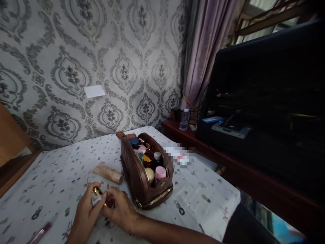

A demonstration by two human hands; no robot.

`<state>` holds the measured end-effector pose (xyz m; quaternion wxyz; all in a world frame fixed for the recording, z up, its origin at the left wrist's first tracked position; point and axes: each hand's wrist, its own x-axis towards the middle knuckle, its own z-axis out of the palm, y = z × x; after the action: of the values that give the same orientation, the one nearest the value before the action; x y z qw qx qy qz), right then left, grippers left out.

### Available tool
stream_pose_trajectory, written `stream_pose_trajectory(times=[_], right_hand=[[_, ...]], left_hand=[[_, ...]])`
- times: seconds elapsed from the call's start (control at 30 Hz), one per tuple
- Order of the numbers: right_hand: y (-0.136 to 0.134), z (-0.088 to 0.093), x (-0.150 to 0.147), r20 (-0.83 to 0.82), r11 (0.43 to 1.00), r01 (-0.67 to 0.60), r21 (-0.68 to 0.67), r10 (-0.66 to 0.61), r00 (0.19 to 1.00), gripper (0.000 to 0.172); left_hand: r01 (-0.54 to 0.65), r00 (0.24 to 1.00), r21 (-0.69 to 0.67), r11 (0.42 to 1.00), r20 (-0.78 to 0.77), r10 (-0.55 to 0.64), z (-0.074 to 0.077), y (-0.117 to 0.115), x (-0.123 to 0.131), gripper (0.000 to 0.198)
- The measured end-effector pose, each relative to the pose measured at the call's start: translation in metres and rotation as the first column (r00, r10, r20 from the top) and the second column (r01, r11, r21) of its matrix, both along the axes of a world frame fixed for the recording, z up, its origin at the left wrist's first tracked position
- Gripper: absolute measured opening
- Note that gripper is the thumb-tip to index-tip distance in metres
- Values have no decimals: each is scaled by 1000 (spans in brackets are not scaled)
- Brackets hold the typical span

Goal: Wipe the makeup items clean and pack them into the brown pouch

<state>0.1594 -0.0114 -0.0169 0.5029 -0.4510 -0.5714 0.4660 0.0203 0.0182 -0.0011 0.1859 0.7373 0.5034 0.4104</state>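
Note:
My left hand [85,213] and my right hand [119,208] meet low over the patterned tablecloth [58,173], both closed round a small gold-capped cosmetic bottle [96,195]. Just to their right stands an open brown leather toiletry bag [142,173] with a gold zip, packed with several small bottles and jars. A beige tube [108,173] lies on the cloth behind my hands, beside the bag.
A pink pen-like stick [40,233] lies at the lower left. A dark wooden shelf [203,145] runs along the right with a water bottle [184,119], a printer [254,98] and a blue item. Patterned wallpaper and a purple curtain [208,51] stand behind.

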Motion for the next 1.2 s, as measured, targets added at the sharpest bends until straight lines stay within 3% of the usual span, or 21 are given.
stream_pose_trajectory(times=[0.23,0.43,0.57,0.7,0.83,0.93,1.07,1.13,1.2], right_hand=[[-8,6,3,254,999,-45,-22,49,966,27],[-15,19,7,369,997,-57,46,36,929,16],[-21,34,10,444,996,-79,34,55,894,31],[-27,45,16,361,1000,-31,2,28,932,32],[-27,50,23,200,996,-8,94,-11,980,26],[-26,53,27,145,972,-13,236,-22,989,19],[-27,52,31,274,941,-7,339,-92,957,21],[-29,52,33,284,941,-19,338,-83,955,22],[-33,53,35,277,937,-41,347,-60,959,25]], left_hand=[[-8,996,-123,992,82,18,5,1,-7,50],[-27,972,-181,983,225,68,16,-2,-10,61],[37,948,-203,978,316,30,16,-9,-2,60],[86,938,-184,979,347,-17,18,-13,4,58],[128,925,-197,972,377,-45,22,-15,5,56],[216,885,-356,909,465,-28,19,-16,8,60],[352,791,-628,694,596,137,12,-16,9,69],[401,749,-637,658,642,165,12,-14,8,63],[416,714,-616,669,677,179,15,-13,6,60]])
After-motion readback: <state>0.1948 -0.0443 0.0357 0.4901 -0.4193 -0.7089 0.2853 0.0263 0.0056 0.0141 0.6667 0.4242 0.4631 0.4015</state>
